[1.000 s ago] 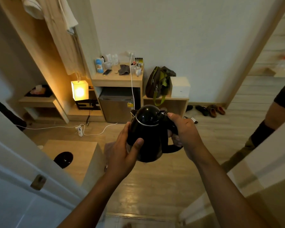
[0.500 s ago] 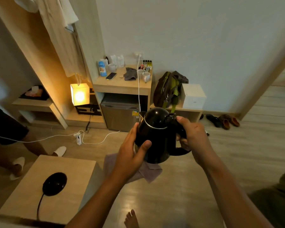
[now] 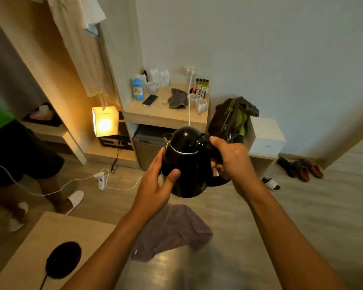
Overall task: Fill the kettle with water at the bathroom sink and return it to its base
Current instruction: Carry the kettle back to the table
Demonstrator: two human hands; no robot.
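Note:
I hold a black kettle (image 3: 187,164) upright in the air in front of me, lid closed, spout pointing away to the left. My right hand (image 3: 232,162) grips its handle. My left hand (image 3: 157,185) cups the side of its body, thumb across the front. The round black kettle base (image 3: 63,259) lies on a low wooden table (image 3: 29,254) at the lower left, its cord running off the bottom edge. The base is bare and well below and left of the kettle.
A brown towel (image 3: 172,231) lies on the wood floor under the kettle. Another person in white slippers (image 3: 74,200) stands at the left. White cables and a power strip (image 3: 101,181) cross the floor. Ahead are a shelf with mugs (image 3: 200,105), a lamp (image 3: 104,121), a bag (image 3: 232,120) and shoes (image 3: 302,169).
I have stepped out through the doorway into the room, still carrying the kettle with both hands. The table with the base has come closer, and a person now stands at the left.

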